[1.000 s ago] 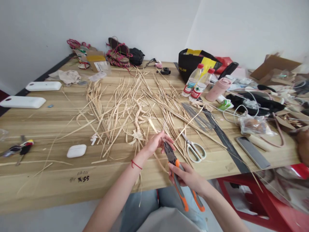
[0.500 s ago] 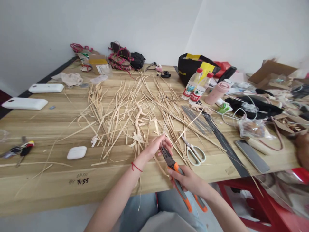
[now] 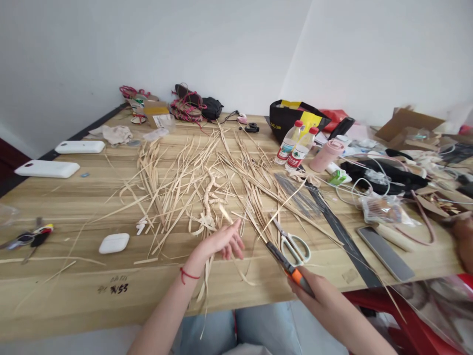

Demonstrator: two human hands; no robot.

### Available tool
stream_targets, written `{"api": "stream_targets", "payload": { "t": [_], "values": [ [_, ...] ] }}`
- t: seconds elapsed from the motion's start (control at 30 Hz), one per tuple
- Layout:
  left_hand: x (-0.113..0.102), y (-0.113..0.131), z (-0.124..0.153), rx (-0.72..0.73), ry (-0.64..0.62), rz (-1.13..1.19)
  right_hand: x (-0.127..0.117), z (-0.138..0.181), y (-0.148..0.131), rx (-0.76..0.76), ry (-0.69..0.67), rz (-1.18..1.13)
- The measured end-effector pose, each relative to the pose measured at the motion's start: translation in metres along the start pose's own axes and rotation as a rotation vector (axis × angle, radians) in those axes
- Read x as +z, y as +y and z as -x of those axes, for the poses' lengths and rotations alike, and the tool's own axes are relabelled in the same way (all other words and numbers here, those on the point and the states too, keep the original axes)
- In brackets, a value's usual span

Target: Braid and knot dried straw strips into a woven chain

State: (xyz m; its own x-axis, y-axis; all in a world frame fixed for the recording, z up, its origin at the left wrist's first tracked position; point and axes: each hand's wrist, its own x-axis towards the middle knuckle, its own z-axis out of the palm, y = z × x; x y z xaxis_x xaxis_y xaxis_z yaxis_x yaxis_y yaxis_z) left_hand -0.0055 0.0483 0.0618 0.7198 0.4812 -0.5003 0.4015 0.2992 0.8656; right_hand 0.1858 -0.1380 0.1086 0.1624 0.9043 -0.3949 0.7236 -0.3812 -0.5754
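My left hand (image 3: pixel 222 241) hovers low over the wooden table (image 3: pixel 74 197) near its front edge, fingers loosely apart and holding nothing I can see; a red string circles its wrist. My right hand (image 3: pixel 317 292) grips the orange handles of the pliers (image 3: pixel 285 263), whose dark jaws point up-left toward the scissors (image 3: pixel 292 242). Pale straw strips (image 3: pixel 192 182) lie scattered across the table's middle, with a braided straw piece (image 3: pixel 209 193) just beyond my left hand. Some strips hang over the front edge under that hand.
White earbud case (image 3: pixel 114 242) and keys (image 3: pixel 25 237) lie at the left front. Two water bottles (image 3: pixel 295 145), a pink cup (image 3: pixel 326 154), a black-and-yellow bag (image 3: pixel 293 118), a phone (image 3: pixel 385 252), a black ruler (image 3: pixel 338 224) and cluttered cables sit right. Another person's hand (image 3: pixel 463 236) shows at the far right.
My hands have come apart. The right hand carried the pliers down and to the right, away from the left hand. The left hand let go and now rests open over the straw.
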Motion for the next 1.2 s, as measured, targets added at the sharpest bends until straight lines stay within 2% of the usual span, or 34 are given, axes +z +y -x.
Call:
{"api": "stream_targets", "payload": {
  "t": [0.1,0.2,0.33,0.4,0.5,0.6,0.7,0.8,0.9,1.0,1.1,1.2],
  "values": [
    [-0.006,0.006,0.023,-0.105,0.179,-0.239,-0.011,-0.011,0.011,-0.026,0.120,0.152],
    [-0.014,0.018,0.037,-0.029,0.422,-0.380,-0.017,-0.031,0.016,-0.105,0.202,0.323],
    [-0.025,0.032,0.026,0.117,0.864,-0.596,-0.026,-0.067,0.025,-0.168,0.250,0.543],
    [-0.028,0.032,0.011,0.110,0.940,-0.682,-0.033,-0.086,0.036,-0.129,0.316,0.620],
    [-0.032,0.025,-0.013,0.091,0.884,-0.768,-0.043,-0.109,0.063,-0.047,0.431,0.676],
    [-0.037,0.015,-0.030,0.117,0.794,-0.817,-0.047,-0.122,0.097,0.017,0.489,0.649],
    [-0.043,0.007,-0.036,0.188,0.749,-0.780,-0.044,-0.127,0.128,0.047,0.533,0.567],
    [-0.047,0.004,-0.037,0.259,0.726,-0.705,-0.042,-0.124,0.143,0.017,0.533,0.449],
    [-0.049,0.005,-0.037,0.333,0.700,-0.648,-0.040,-0.115,0.137,-0.025,0.553,0.385],
    [-0.049,0.007,-0.038,0.411,0.667,-0.603,-0.028,-0.100,0.117,-0.070,0.669,0.407],
    [-0.047,0.007,-0.040,0.481,0.633,-0.528,-0.004,-0.089,0.096,-0.184,0.460,0.318],
    [-0.044,0.004,-0.043,0.532,0.626,-0.419,0.012,-0.086,0.083,-0.192,0.462,0.323]
  ]
}}
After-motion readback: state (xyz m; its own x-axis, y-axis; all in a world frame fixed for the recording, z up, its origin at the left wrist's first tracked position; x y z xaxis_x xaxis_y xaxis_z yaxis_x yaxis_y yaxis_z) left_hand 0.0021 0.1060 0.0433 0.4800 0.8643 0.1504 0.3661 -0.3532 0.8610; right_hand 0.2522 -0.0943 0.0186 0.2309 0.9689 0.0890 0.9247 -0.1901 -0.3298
